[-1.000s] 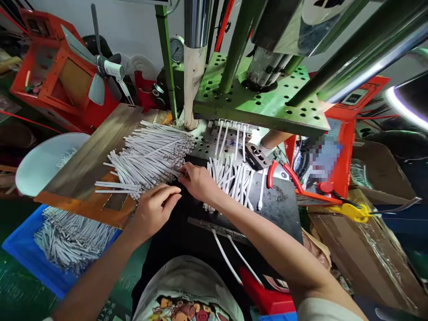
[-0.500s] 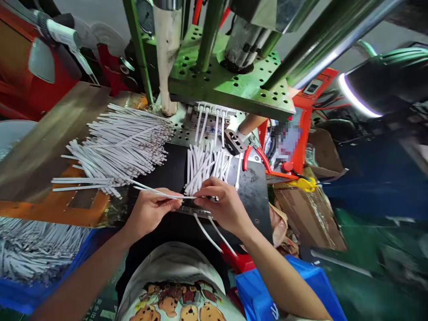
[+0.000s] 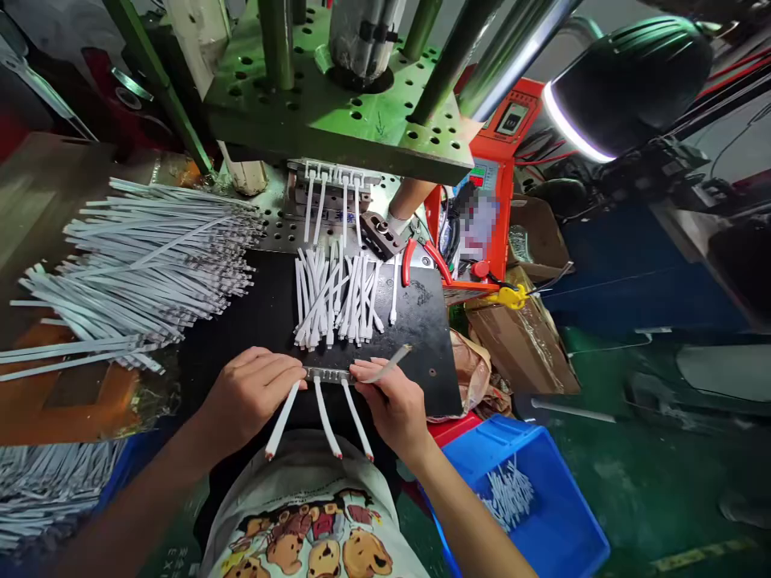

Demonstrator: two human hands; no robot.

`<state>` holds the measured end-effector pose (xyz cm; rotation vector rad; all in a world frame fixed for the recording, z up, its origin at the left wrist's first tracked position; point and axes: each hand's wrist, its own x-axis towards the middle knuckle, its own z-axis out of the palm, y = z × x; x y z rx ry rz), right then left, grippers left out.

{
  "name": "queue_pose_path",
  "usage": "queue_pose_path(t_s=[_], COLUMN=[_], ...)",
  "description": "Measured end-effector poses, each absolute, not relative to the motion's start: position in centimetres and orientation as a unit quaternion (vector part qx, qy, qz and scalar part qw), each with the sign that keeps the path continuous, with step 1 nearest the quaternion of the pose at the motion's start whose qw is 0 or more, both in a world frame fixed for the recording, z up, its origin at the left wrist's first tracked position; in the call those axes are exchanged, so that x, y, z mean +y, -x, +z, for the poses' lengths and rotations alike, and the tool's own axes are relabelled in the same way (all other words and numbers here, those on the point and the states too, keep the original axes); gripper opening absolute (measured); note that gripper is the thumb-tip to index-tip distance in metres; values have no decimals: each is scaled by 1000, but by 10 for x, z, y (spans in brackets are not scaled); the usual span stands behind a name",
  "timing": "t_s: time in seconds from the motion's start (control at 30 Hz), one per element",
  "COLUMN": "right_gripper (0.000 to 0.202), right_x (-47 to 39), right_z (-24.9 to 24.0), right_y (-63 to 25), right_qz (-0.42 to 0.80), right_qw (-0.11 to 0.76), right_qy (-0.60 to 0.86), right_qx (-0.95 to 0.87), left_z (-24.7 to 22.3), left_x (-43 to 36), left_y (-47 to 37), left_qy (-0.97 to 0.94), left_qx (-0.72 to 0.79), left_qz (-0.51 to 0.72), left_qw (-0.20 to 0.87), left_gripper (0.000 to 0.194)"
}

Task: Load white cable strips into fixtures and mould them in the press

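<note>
A narrow metal strip fixture [image 3: 328, 375] lies at the front edge of the black work surface, between my two hands. Three white cables [image 3: 325, 413] hang from it towards my lap. My left hand [image 3: 256, 393] is closed at the strip's left end, its fingertips on the top of the leftmost cable. At the right end, my right hand [image 3: 394, 405] pinches another short white cable [image 3: 390, 363], whose cut end points up and right. Just behind the strip lies a heap of short white cables [image 3: 331, 301] with small connectors.
A green press plate [image 3: 337, 120] stands over a metal die [image 3: 331, 181] holding several white cables. Red-handled pliers [image 3: 426, 253] and a dark metal block [image 3: 381, 233] lie to its right. A large cable pile [image 3: 150, 265] sits left. Below right is a blue bin [image 3: 542, 482] with cables inside.
My hands have moved from holding a cable between them to the two ends of the strip. Three cables now hang from it instead of two. The head view has shifted to the right.
</note>
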<state>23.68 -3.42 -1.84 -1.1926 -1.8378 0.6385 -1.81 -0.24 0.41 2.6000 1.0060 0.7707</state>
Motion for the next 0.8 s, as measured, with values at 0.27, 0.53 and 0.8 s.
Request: queue_pose_path(t_s=[0.27,0.53,0.8], right_gripper=[17,21,25], right_x=[-36,10,233], right_z=[-21,16,40], right_y=[-234,-265,-253], right_qz=[246,323,58], right_qw=[430,224,224], right_qy=[456,363,570], right_qx=[-739,-845,-788], left_z=[7,13,43], left_x=[-2,16,226], left_y=[16,26,22], left_qy=[-902,-910,-869], left_qx=[337,295,433], left_qz=[242,226,235], left_qw=[123,185,36], left_gripper=[13,22,33])
